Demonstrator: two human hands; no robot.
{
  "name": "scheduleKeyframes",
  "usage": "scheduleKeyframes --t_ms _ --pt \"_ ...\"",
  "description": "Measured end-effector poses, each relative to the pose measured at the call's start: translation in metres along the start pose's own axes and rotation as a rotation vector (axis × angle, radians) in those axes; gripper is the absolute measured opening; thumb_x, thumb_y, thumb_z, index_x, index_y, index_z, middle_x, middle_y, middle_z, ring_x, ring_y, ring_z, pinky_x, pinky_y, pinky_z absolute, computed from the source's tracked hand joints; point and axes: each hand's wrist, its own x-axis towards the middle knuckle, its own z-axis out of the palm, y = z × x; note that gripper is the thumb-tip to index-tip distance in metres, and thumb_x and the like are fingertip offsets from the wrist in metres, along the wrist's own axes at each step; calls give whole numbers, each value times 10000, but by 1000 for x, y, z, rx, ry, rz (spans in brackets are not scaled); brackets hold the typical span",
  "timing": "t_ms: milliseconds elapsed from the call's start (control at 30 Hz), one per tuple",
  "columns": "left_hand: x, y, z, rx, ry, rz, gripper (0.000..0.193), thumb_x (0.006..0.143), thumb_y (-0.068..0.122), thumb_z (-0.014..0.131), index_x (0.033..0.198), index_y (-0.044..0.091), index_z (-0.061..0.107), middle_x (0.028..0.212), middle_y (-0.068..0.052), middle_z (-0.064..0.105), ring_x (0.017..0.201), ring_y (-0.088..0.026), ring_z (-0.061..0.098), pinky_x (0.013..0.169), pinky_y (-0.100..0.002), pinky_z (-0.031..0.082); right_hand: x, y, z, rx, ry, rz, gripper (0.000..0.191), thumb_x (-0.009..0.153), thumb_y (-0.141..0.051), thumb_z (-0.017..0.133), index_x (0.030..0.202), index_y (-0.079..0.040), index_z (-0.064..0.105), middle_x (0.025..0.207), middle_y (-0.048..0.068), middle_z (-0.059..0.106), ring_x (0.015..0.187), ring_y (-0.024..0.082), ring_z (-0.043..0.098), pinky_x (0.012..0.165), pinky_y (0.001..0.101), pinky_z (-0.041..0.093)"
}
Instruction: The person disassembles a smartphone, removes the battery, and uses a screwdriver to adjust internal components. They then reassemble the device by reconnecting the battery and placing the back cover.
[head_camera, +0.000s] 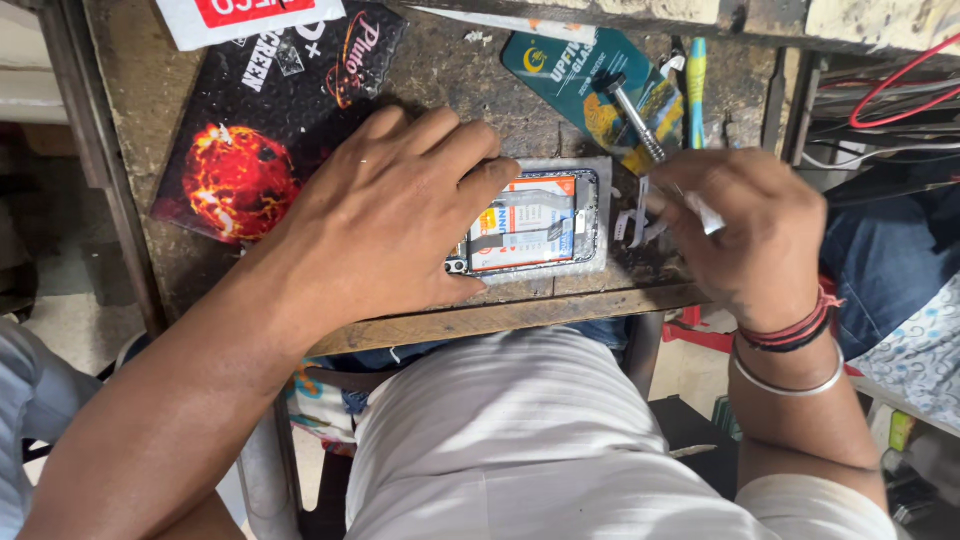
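Here, scuffed wooden bench (420, 75), red cables (900, 95) beyond, left hand (390, 215) spread flat, half hiding opened phone (535, 222), right hand (745, 235) pinching blurred tweezers (700, 212).

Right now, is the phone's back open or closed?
Open. The phone lies flat on the wooden table with its insides exposed, orange-and-white battery showing. The left hand presses on it.

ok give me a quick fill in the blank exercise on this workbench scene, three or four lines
1. The left hand presses down on an opened ____ lying on the table.
2. The right hand wears red threads and a ____ bangle at the wrist.
3. The dark package beyond the left hand shows a fiery ____ planet.
4. The person's lap is covered by ____ cloth.

Missing words: phone; silver; red; white
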Motion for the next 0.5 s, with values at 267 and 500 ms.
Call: scheduleKeyframes --t_ms 267,500 --pt "1 2 -1 -27 11 -17 840 530 444 912 1222 25 683 1168 -86 614 1119 -271 563 929 -451 442 12 16 24 -82 -3 141 263 943 -203 889 1060 -51 710 927 105 687 816 288 679 706 386 527" --pt "3 -1 -1 -55 -19 -25 765 536 367 919 1188 47 676 1149 -82 611 1141 -271 558 928 -466 452 -36 31 19 755 356 493 159 1092 -68 751 1107 21 621 881 101 650 657 176 630 585 305 503"
